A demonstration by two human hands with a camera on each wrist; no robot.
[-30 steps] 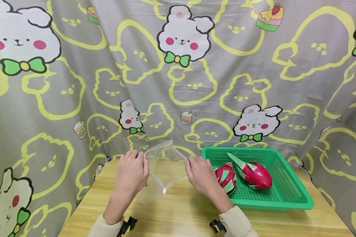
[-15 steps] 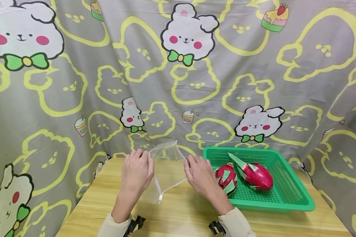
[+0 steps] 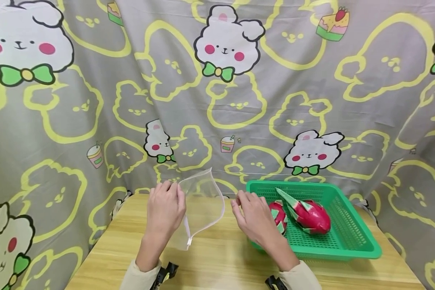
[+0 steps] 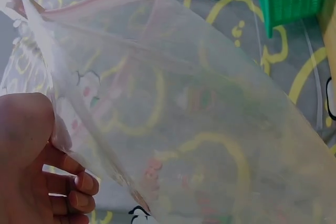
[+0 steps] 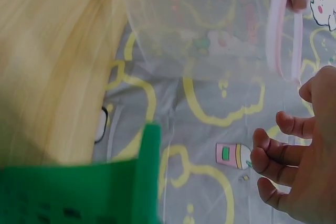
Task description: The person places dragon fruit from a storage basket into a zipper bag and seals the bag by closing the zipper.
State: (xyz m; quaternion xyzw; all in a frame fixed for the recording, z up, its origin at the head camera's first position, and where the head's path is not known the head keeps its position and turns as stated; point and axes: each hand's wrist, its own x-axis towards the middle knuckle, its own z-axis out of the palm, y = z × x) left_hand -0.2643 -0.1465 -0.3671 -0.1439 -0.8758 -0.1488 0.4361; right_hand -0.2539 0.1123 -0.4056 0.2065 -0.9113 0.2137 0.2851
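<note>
A clear zip bag (image 3: 204, 201) hangs with its mouth spread, a white slider at the near end of its seal. My left hand (image 3: 166, 209) pinches one side of the bag's rim; the left wrist view shows its thumb over the edge of the bag (image 4: 173, 87). Apart from the bag, my right hand (image 3: 255, 215) hovers beside the basket with loosely bent fingers and nothing in them, as the right wrist view confirms. Two red dragon fruits lie in the basket: a long-tipped dragon fruit (image 3: 311, 217), and another dragon fruit (image 3: 278, 215) partly hidden behind my right hand.
A green plastic basket (image 3: 359, 251) stands on the right of the wooden table (image 3: 217, 266). Behind the table hangs a grey curtain (image 3: 188, 104) with cartoon prints.
My right hand has let go of the bag's rim and moved right, towards the basket. The bag's right side now curves freely, while my left hand keeps its hold.
</note>
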